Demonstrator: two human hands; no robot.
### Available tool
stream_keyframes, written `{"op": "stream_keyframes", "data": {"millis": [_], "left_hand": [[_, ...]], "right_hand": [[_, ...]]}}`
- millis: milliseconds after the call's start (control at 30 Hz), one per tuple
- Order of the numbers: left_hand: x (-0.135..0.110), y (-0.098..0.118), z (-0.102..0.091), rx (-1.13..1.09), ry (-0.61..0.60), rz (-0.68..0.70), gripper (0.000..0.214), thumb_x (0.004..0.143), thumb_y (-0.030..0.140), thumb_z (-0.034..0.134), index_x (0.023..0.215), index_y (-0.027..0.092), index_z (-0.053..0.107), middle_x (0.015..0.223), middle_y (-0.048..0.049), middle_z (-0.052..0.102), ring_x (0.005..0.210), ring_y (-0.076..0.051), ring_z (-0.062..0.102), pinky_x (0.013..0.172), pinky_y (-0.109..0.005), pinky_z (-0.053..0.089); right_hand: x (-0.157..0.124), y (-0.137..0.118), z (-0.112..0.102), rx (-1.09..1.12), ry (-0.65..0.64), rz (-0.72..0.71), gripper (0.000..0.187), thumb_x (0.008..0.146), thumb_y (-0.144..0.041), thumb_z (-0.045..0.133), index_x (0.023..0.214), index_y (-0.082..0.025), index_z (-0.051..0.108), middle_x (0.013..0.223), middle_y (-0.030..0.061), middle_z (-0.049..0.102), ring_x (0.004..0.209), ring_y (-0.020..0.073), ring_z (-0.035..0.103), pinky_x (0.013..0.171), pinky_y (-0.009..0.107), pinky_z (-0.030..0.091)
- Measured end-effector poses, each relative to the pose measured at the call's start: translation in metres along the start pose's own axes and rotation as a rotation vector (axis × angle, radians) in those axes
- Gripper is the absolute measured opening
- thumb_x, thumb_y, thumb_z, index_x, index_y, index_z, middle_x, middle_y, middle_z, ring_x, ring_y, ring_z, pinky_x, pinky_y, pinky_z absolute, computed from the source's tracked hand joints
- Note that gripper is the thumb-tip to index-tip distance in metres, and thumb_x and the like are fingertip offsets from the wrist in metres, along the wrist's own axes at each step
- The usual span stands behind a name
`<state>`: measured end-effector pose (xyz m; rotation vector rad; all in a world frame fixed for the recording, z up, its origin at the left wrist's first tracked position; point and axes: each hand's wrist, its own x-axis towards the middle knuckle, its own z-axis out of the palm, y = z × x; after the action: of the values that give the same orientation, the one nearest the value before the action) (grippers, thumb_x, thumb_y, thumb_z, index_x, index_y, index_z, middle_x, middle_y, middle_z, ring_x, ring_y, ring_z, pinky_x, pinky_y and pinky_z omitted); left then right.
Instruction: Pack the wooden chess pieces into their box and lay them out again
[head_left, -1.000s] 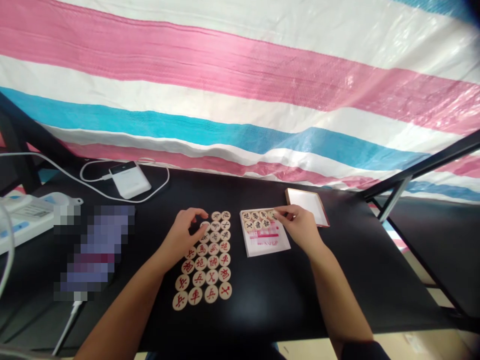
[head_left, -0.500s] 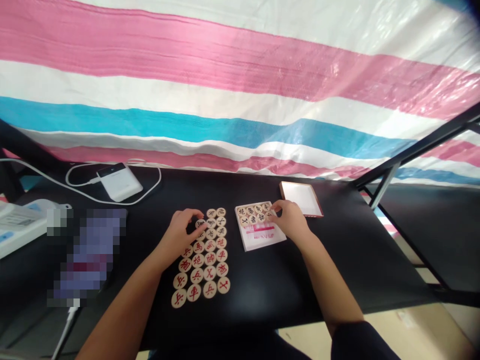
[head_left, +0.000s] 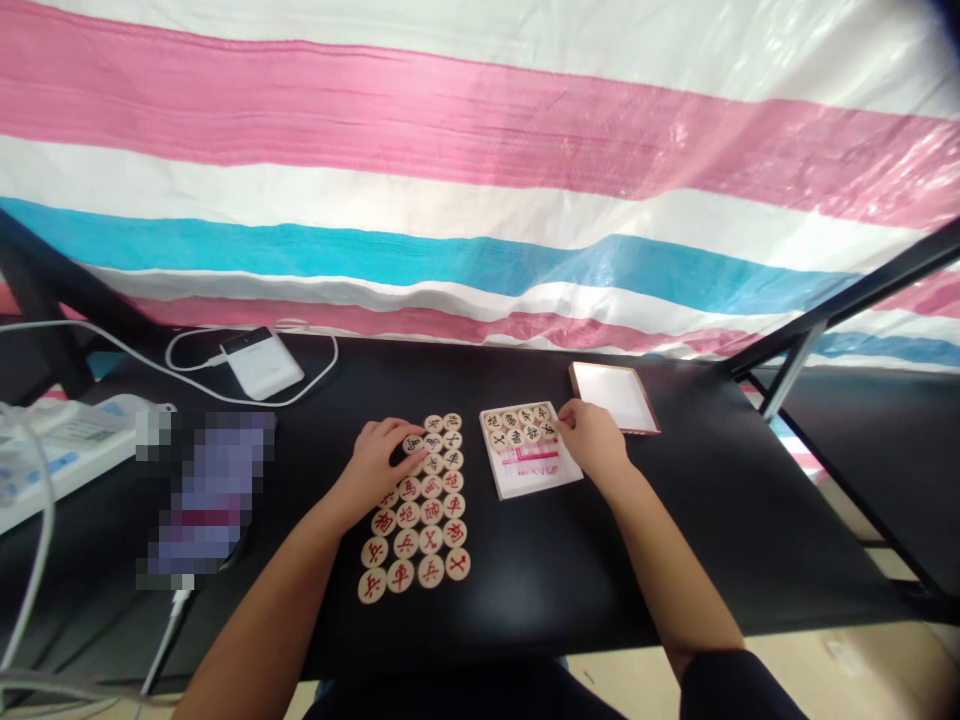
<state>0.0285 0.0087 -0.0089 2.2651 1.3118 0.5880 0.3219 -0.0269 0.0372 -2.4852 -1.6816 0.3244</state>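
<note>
My left hand [head_left: 376, 462] is closed at the upper left of the rows of round wooden Chinese chess pieces [head_left: 430, 512]. Its thumb and fingers are around one black-marked piece [head_left: 412, 443]. The lower rows carry red characters, the upper ones black. To their right, a shallow white box [head_left: 529, 478] holds two rows of black-marked pieces [head_left: 514, 437] along its far side, with pink print showing on the bare part. My right hand [head_left: 594, 440] is by the box's right edge, fingers bent and slightly apart, with no piece visible in them.
A box lid [head_left: 616, 398] lies inside up behind my right hand. At the left are a white power bank [head_left: 264, 366] with its cable, a blurred-out phone [head_left: 214, 490] and a white power strip [head_left: 75, 455]. A striped sheet [head_left: 480, 260] hangs behind the black table [head_left: 540, 580].
My right fingers have come off the end piece in the box and moved right to its edge. My left hand stays at the same piece. The view has shifted slightly.
</note>
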Motion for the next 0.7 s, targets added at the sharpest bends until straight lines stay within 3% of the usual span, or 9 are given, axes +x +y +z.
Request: {"op": "stream_keyframes", "data": {"millis": [267, 367, 467, 567, 700], "left_hand": [[-0.002, -0.002, -0.004, 0.028, -0.007, -0.008, 0.026, 0.084, 0.032, 0.044, 0.099, 0.018, 0.06, 0.099, -0.0064, 0.059, 0.088, -0.022, 0.048, 0.086, -0.039, 0.036], [-0.003, -0.004, -0.008, 0.02, -0.038, 0.002, 0.027, 0.084, 0.033, 0.045, 0.102, 0.019, 0.06, 0.101, -0.0063, 0.058, 0.089, -0.021, 0.047, 0.087, -0.039, 0.035], [-0.004, -0.003, -0.012, -0.015, -0.061, -0.004, 0.023, 0.083, 0.031, 0.048, 0.098, 0.019, 0.06, 0.099, -0.0051, 0.059, 0.089, -0.021, 0.047, 0.086, -0.038, 0.036], [-0.005, 0.0, -0.016, -0.065, -0.059, -0.035, 0.015, 0.08, 0.028, 0.053, 0.09, 0.019, 0.058, 0.09, -0.0023, 0.061, 0.083, -0.019, 0.049, 0.08, -0.034, 0.039], [-0.007, 0.009, -0.021, -0.141, 0.038, -0.028, 0.013, 0.078, 0.029, 0.057, 0.088, 0.021, 0.057, 0.082, 0.0003, 0.058, 0.076, -0.016, 0.049, 0.072, -0.028, 0.04]], "right_hand": [[-0.005, 0.001, 0.0, -0.106, -0.06, 0.046, 0.014, 0.074, -0.023, 0.047, 0.071, -0.018, 0.06, 0.076, 0.0085, 0.063, 0.075, 0.0212, 0.057, 0.057, 0.028, 0.036], [-0.006, 0.001, 0.001, -0.062, 0.075, -0.028, 0.016, 0.074, -0.029, 0.05, 0.078, -0.016, 0.06, 0.079, 0.01, 0.062, 0.08, 0.0235, 0.055, 0.065, 0.032, 0.039], [-0.011, -0.01, 0.004, 0.128, 0.172, -0.18, 0.018, 0.074, -0.03, 0.051, 0.082, -0.015, 0.059, 0.081, 0.009, 0.062, 0.078, 0.0213, 0.054, 0.072, 0.034, 0.039], [-0.025, -0.035, 0.01, 0.339, 0.102, -0.368, 0.013, 0.073, -0.026, 0.052, 0.08, -0.017, 0.058, 0.08, 0.0056, 0.063, 0.074, 0.0186, 0.053, 0.072, 0.033, 0.04], [-0.047, -0.079, 0.019, 0.529, -0.116, -0.517, 0.016, 0.076, -0.028, 0.053, 0.089, -0.019, 0.058, 0.081, 0.0027, 0.063, 0.073, 0.0159, 0.051, 0.067, 0.029, 0.04]]}}
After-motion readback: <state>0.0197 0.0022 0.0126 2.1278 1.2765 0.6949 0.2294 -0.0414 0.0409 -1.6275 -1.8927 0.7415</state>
